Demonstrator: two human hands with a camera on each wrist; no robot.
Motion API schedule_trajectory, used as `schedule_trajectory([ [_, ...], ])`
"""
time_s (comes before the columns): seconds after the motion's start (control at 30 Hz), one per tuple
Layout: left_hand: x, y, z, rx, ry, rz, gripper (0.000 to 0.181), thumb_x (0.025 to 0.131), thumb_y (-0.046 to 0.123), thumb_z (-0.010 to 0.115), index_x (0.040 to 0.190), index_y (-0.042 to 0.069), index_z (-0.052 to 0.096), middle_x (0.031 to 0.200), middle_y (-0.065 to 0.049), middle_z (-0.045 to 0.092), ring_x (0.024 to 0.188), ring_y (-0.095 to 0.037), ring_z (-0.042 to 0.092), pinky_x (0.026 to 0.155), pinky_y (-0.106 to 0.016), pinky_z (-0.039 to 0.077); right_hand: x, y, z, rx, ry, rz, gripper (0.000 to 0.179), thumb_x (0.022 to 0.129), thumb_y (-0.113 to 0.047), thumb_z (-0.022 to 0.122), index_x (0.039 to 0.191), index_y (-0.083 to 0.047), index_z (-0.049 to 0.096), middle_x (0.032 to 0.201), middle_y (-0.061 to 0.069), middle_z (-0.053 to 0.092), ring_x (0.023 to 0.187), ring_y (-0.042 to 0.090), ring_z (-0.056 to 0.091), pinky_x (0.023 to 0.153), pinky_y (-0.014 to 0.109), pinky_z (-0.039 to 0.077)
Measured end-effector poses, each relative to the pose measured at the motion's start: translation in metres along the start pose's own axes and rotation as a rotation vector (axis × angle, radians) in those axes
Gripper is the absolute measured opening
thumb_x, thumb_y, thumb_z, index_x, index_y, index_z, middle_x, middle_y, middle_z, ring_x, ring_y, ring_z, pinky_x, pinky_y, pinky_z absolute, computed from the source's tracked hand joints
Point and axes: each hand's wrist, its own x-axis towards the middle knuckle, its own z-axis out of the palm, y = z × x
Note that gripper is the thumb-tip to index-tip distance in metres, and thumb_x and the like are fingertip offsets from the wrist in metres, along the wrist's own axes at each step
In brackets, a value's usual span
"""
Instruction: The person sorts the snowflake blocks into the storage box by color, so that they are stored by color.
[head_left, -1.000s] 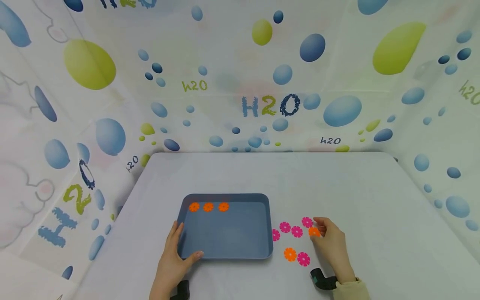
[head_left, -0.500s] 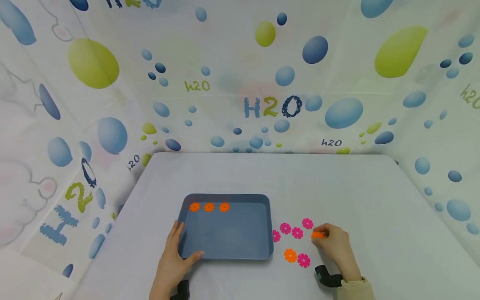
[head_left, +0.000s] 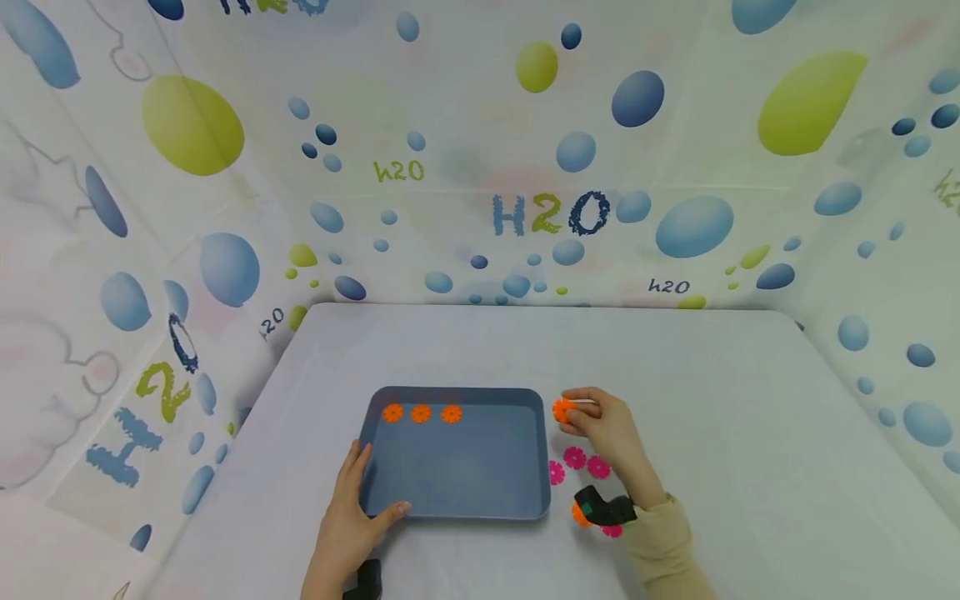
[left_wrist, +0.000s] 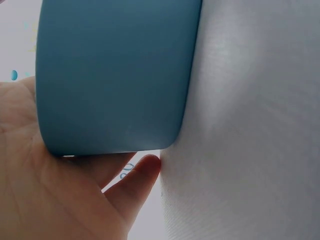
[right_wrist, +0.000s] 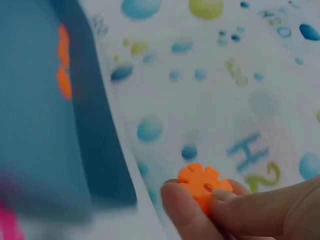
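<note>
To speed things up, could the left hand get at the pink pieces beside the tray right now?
Probably not directly: the tray lies between the left hand, resting at its near left corner, and the pink pieces beyond its right side.

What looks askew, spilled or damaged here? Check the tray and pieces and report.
Nothing stands out. The tray sits square to the table, three orange pieces form a neat row inside, and the orange piece in the right hand looks whole. The black wrist device partly hides two loose pieces.
</note>
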Motion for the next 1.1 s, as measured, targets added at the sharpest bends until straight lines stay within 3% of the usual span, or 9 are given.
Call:
schedule_trajectory([
  [0.23, 0.0, 0.002, 0.004, -0.007, 0.007, 0.017, 0.105, 0.078, 0.043, 0.079, 0.155, 0.008, 0.017, 0.164, -0.017, 0.004, 0.147, -0.046, 0.013, 0.109, -0.067, 0.028, 0.034, -0.012, 0.058, 0.202, -0.03, -0.015, 0.037, 0.093, 0.01, 0.051, 0.129, 0.007, 0.055, 0.116, 0.031, 0.064, 0.102, 0.037, 0.068, 0.085, 0.04, 0.057],
  [0.47, -0.001, 0.003, 0.004, 0.002, 0.003, 0.011, 0.106, 0.078, 0.045, 0.078, 0.156, 0.008, 0.017, 0.164, -0.017, 0.003, 0.147, -0.046, 0.013, 0.108, -0.068, 0.029, 0.046, 0.0, 0.095, 0.125, -0.018, 0.019, 0.034, 0.093, 0.009, 0.049, 0.126, 0.008, 0.057, 0.112, 0.031, 0.064, 0.093, 0.036, 0.071, 0.081, 0.039, 0.059],
  [0.67, 0.0, 0.004, 0.001, 0.006, 0.014, 0.022, 0.105, 0.078, 0.044, 0.078, 0.156, 0.008, 0.017, 0.164, -0.016, 0.003, 0.147, -0.047, 0.014, 0.108, -0.068, 0.029, 0.049, 0.003, 0.105, 0.106, -0.009, 0.053, 0.025, 0.093, 0.002, 0.056, 0.117, 0.009, 0.059, 0.107, 0.029, 0.067, 0.084, 0.031, 0.072, 0.073, 0.035, 0.06],
  [0.87, 0.0, 0.003, 0.0, 0.009, 0.02, 0.023, 0.105, 0.078, 0.043, 0.079, 0.156, 0.008, 0.017, 0.164, -0.017, 0.004, 0.147, -0.047, 0.014, 0.107, -0.069, 0.028, 0.051, 0.007, 0.107, -0.036, -0.028, 0.107, 0.016, 0.091, -0.002, 0.06, 0.105, 0.006, 0.061, 0.09, 0.022, 0.071, 0.066, 0.019, 0.071, 0.062, 0.029, 0.06],
  [1.1, -0.001, 0.001, 0.001, 0.006, 0.021, 0.011, 0.105, 0.078, 0.044, 0.078, 0.155, 0.007, 0.018, 0.164, -0.017, 0.004, 0.146, -0.047, 0.015, 0.107, -0.068, 0.03, 0.053, 0.009, 0.11, -0.113, 0.013, 0.066, 0.014, 0.089, -0.007, 0.067, 0.097, 0.003, 0.062, 0.078, 0.017, 0.071, 0.057, 0.012, 0.067, 0.056, 0.026, 0.058],
])
